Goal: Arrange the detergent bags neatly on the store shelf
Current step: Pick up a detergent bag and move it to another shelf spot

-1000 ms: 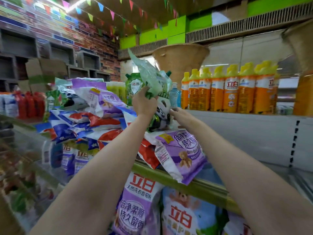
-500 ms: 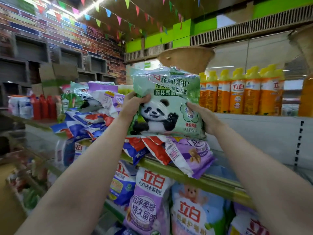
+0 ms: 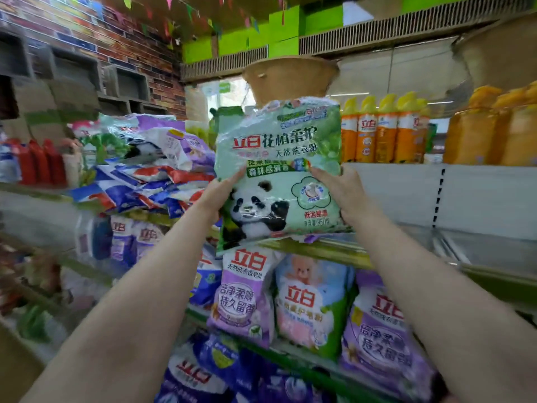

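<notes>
Green panda bag (image 3: 279,175) stands upright at the shelf (image 3: 334,251) front edge, your left hand (image 3: 216,196) and right hand (image 3: 345,196) pinching its 2 sides, so I think you next set it down straight beside the messy pile (image 3: 151,181).

Left wall: painted brick (image 3: 136,50) with dark square niches (image 3: 132,85) set into it.
Ceiling: strings of coloured pennants (image 3: 168,1).
Far wall: bright green panels (image 3: 258,36) above a long slatted vent (image 3: 377,33).
Pillar top: tan woven cone (image 3: 290,78).
Light: daylight from an opening (image 3: 223,91) beside the pillar.
</notes>
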